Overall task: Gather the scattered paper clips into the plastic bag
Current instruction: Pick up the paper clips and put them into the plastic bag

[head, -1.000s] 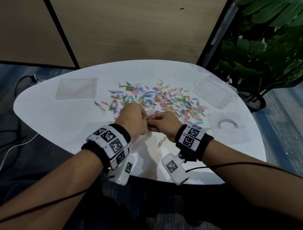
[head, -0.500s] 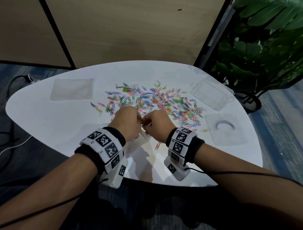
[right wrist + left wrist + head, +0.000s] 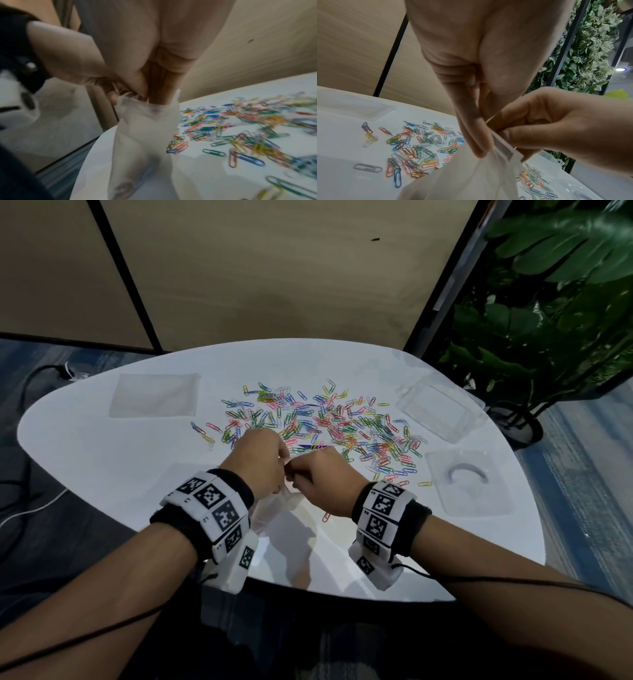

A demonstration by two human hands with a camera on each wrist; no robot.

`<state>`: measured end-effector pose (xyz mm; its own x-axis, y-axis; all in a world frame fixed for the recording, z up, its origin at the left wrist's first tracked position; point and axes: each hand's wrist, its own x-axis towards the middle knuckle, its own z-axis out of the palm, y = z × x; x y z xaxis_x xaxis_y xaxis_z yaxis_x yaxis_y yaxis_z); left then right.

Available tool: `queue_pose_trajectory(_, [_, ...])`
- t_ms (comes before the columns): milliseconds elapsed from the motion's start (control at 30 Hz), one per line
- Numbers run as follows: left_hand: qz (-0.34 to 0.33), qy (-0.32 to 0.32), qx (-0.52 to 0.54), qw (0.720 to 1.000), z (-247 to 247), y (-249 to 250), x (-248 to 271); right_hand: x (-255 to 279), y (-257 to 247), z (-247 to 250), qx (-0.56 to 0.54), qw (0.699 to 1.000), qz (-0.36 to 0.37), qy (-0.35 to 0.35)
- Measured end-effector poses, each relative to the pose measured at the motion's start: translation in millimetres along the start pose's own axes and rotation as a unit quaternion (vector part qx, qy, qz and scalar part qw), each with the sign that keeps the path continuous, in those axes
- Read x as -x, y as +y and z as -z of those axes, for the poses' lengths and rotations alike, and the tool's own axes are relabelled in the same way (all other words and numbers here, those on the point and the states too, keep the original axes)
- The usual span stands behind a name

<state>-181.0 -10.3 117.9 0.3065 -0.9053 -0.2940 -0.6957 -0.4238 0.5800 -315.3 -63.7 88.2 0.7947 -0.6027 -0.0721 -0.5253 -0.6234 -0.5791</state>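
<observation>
A clear plastic bag (image 3: 274, 508) hangs between my two hands just above the near middle of the white table (image 3: 102, 467). My left hand (image 3: 260, 463) pinches the bag's top edge (image 3: 501, 147) between thumb and fingers. My right hand (image 3: 318, 477) pinches the same rim (image 3: 147, 106) from the other side, its fingers down at the bag's mouth. Many coloured paper clips (image 3: 329, 422) lie scattered across the table beyond my hands. Several clips (image 3: 178, 146) lie right beside the bag. Whether the bag holds any clips I cannot tell.
A flat clear bag (image 3: 154, 395) lies at the far left of the table. A clear plastic box (image 3: 442, 409) and a clear lid (image 3: 469, 481) sit at the right. One orange clip (image 3: 326, 517) lies near my right wrist. A leafy plant (image 3: 555, 302) stands beyond the right edge.
Both hands have lifted the bag a little off the table and kept working its top edge; the clips on the table have not moved.
</observation>
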Motion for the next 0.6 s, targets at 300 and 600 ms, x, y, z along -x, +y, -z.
queue_pose_trajectory(300, [-0.006, -0.001, -0.028, 1.0, 9.3, -6.2, 5.2, 44.2, 119.0, 16.2, 0.132, 0.944, -0.296, -0.058])
queue_pose_trajectory(600, [-0.013, 0.004, -0.053, 0.999, 14.8, -16.7, 7.7, 48.2, 127.6, -22.8, 0.141, 0.966, -0.216, -0.009])
